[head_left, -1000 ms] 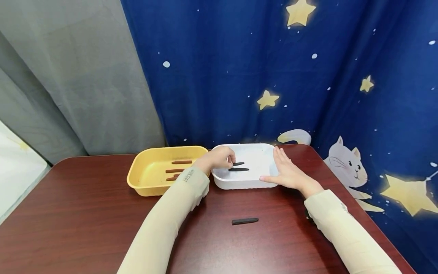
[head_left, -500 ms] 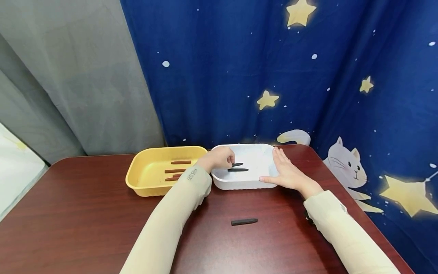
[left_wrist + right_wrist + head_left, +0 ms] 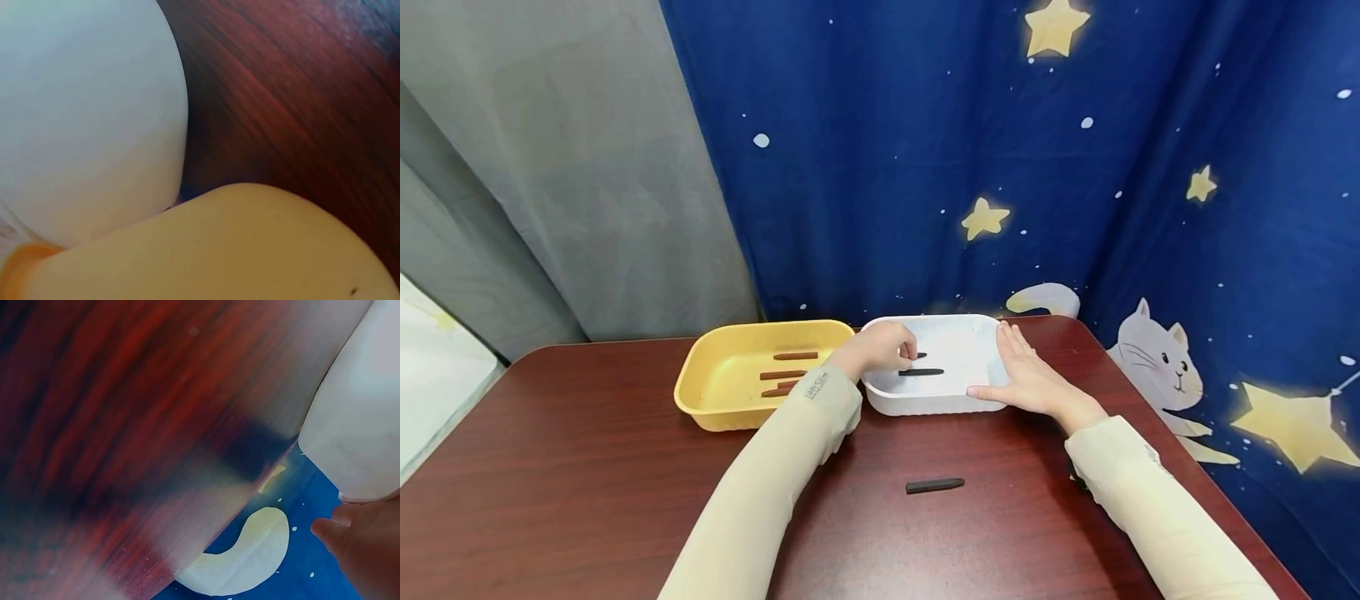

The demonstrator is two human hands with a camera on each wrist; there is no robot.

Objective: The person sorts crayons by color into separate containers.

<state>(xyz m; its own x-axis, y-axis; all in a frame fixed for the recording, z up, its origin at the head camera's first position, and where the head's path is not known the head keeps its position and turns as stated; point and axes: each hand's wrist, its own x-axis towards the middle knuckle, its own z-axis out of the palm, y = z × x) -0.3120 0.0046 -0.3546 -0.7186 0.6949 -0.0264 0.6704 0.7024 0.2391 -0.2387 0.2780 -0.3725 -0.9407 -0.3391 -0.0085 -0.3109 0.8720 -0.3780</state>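
Observation:
In the head view my left hand reaches over the left rim of a white plastic basket. Its thumb and fingers pinch a black crayon, most of which they hide; only the tapered tip shows. A second black crayon lies just below it on the basket floor. My right hand rests against the basket's right end, fingers straight and thumb along the front rim. The right wrist view shows part of that hand beside the white wall. A third black crayon lies on the table in front.
Left of the white basket stands a yellow basket with several reddish-brown crayons inside, partly covered by my left sleeve. Both baskets stand near the back edge of the brown table, before a blue curtain.
Less of the pinched crayon's tip now shows beside my left fingers, and it has shifted slightly left and back. My right hand keeps its place.

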